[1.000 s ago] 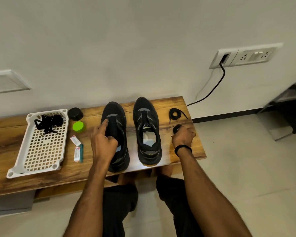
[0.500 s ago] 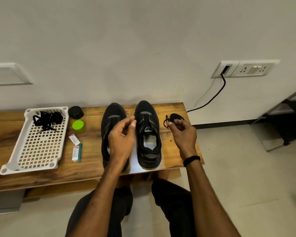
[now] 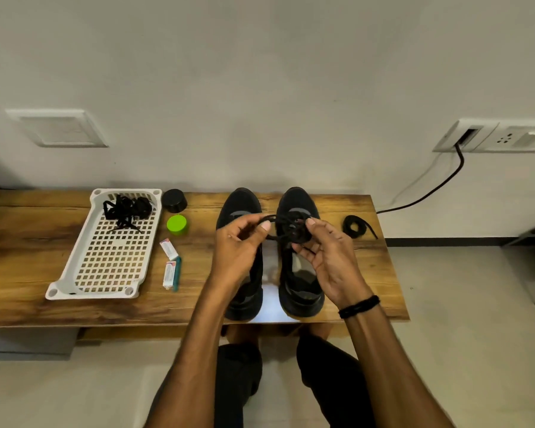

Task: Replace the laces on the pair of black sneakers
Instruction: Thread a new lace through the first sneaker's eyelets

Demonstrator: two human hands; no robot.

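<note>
small printed packets on bench, print too blurred to read

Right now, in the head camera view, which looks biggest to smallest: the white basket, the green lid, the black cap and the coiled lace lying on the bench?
1. white basket
2. coiled lace
3. black cap and green lid: they look about alike, so no ranking.

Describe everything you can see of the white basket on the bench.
The white basket is a shallow, rectangular tray that looks like moulded plastic, with a grid of square holes in its floor, a raised rim and rounded corner tabs. It sits flat on the left part of the wooden bench, its long side running away from the person and angled slightly. A tangle of black laces lies in its far end; the rest is bare. Neither hand touches it.
</note>
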